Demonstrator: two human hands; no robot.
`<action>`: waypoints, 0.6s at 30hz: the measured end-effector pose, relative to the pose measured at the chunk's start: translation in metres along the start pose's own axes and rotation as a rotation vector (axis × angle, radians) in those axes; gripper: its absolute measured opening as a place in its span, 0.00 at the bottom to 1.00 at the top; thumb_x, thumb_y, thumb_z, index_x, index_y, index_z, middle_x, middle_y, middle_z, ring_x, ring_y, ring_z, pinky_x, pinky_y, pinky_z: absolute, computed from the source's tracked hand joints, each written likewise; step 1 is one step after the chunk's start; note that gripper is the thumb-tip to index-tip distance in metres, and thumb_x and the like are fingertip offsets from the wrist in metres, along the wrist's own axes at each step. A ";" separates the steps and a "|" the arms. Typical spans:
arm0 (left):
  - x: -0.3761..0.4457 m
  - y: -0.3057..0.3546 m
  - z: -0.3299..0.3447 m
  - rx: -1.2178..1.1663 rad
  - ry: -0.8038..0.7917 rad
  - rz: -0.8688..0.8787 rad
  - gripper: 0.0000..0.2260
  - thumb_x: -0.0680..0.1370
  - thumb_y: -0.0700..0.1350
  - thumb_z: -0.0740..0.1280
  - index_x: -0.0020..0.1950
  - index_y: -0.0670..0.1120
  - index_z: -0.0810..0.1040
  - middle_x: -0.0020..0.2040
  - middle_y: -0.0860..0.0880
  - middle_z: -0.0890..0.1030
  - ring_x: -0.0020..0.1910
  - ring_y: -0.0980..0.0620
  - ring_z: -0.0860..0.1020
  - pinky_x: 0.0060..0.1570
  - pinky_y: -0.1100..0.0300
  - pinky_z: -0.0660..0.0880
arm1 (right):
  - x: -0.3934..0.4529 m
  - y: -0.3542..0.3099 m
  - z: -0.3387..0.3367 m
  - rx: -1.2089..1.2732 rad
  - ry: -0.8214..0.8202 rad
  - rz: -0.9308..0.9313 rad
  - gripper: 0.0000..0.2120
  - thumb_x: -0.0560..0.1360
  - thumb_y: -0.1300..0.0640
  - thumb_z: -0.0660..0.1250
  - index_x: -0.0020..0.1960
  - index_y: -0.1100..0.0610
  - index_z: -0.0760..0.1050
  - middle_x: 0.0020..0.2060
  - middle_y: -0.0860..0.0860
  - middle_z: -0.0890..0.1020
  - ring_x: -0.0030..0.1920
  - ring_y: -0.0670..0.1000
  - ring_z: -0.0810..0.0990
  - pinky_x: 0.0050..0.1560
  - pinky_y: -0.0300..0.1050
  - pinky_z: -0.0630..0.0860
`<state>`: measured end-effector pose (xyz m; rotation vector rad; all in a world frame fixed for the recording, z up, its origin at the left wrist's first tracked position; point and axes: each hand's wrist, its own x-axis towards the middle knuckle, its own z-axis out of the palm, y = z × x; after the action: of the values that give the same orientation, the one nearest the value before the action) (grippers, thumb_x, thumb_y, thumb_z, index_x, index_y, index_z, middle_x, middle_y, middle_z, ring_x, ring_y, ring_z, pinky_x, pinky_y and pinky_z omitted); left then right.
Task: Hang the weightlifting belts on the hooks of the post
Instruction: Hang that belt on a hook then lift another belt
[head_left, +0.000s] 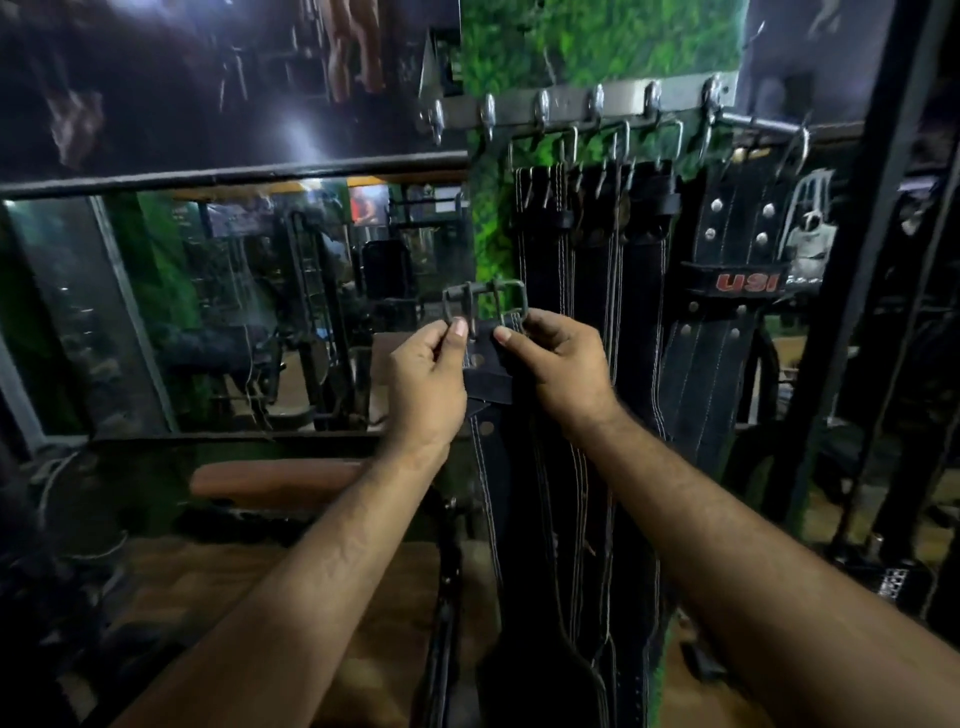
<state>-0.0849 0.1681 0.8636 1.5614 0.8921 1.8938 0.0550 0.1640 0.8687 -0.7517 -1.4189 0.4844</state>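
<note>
Black belts with white stitching, one lettered red, hang against a mottled green post under silvery hooks.

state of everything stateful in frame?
left hand: gripping held belt at buckle
right hand: gripping held belt at buckle
held belt: not hung, below the hooks
buckle: upright, free of any hook
hung belts: on hooks
left hooks: empty

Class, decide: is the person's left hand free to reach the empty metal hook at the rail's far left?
Probably not yet: the left hand grips the black belt's metal buckle; nothing blocks the hook.
</note>
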 end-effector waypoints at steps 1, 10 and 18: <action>0.011 0.000 0.000 0.010 -0.008 0.014 0.17 0.81 0.54 0.64 0.43 0.41 0.79 0.38 0.33 0.80 0.36 0.46 0.74 0.34 0.42 0.75 | 0.009 -0.003 0.002 -0.012 0.015 0.000 0.06 0.76 0.57 0.73 0.52 0.55 0.86 0.46 0.50 0.89 0.49 0.52 0.87 0.54 0.55 0.83; 0.117 0.025 0.010 -0.165 0.006 -0.097 0.24 0.78 0.53 0.70 0.42 0.29 0.78 0.36 0.43 0.77 0.34 0.48 0.74 0.36 0.54 0.73 | 0.081 -0.036 0.025 -0.020 0.171 0.052 0.15 0.77 0.55 0.73 0.41 0.68 0.80 0.32 0.53 0.82 0.32 0.47 0.78 0.36 0.44 0.76; 0.181 0.053 0.029 -0.108 -0.027 0.000 0.30 0.70 0.62 0.69 0.38 0.32 0.75 0.33 0.44 0.75 0.32 0.48 0.73 0.33 0.48 0.78 | 0.139 -0.056 0.029 -0.198 0.262 0.029 0.18 0.69 0.39 0.73 0.37 0.54 0.83 0.32 0.51 0.86 0.34 0.52 0.83 0.42 0.60 0.84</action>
<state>-0.0910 0.2735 1.0221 1.5188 0.7652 1.8841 0.0354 0.2291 1.0055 -0.9603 -1.2219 0.2578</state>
